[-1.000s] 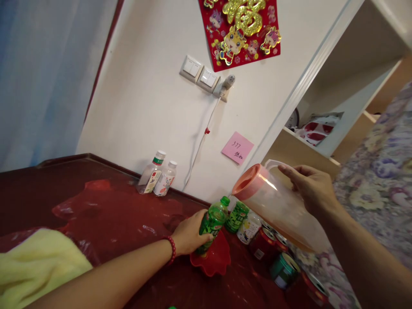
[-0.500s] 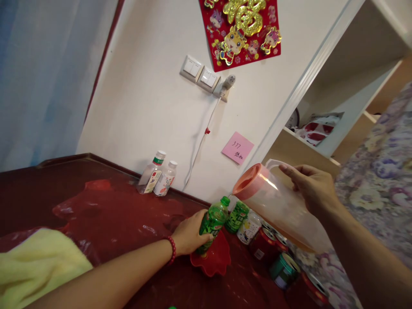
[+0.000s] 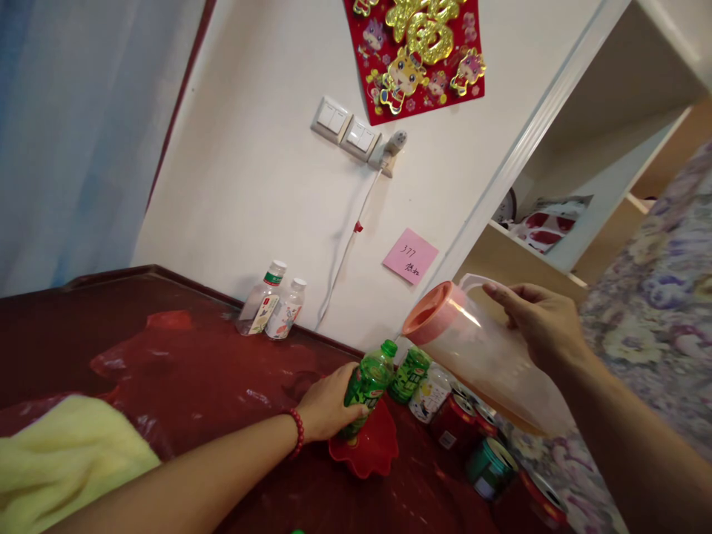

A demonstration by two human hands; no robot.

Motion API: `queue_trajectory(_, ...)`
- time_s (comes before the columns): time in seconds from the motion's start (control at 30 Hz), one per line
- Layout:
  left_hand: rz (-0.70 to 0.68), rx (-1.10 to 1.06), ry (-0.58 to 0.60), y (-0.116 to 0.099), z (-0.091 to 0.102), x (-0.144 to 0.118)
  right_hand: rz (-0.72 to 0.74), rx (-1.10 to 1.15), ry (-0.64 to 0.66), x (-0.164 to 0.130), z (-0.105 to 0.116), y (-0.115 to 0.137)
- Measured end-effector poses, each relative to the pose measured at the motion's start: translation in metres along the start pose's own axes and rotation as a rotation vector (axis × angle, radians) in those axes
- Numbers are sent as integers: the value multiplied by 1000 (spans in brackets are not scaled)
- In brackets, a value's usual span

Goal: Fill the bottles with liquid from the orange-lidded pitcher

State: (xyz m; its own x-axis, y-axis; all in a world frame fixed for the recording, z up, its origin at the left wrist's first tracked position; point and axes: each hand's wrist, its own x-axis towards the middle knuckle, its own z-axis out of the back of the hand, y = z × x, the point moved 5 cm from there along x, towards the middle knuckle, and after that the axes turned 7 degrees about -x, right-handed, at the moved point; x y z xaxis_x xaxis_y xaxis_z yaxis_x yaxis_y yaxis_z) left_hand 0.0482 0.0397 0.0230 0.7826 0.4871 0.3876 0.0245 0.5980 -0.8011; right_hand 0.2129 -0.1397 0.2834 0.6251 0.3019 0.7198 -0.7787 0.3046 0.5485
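Nothing visibly moved, left fingers (image 3: 356, 410) gripping green bottle (image 3: 369, 377) in red bowl (image 3: 379, 449), right fingers (image 3: 501, 294) gripping tilted pitcher (image 3: 477, 352)

The dish (image 3: 374, 454) rests on the table (image 3: 67, 334), a bottle (image 3: 370, 382) in it or just over it, unclear which. Right of the dish stand cans (image 3: 453, 421), and higher on that side is the pitcher (image 3: 472, 356). Behind the dish, leftward, stand paired bottles (image 3: 285, 311); left of it lies a towel (image 3: 78, 460).
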Motion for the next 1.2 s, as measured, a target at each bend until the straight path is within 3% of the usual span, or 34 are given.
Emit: queue_trajectory(1.2,-1,10,4,3,-1,1,11,2,-10,1,2,2)
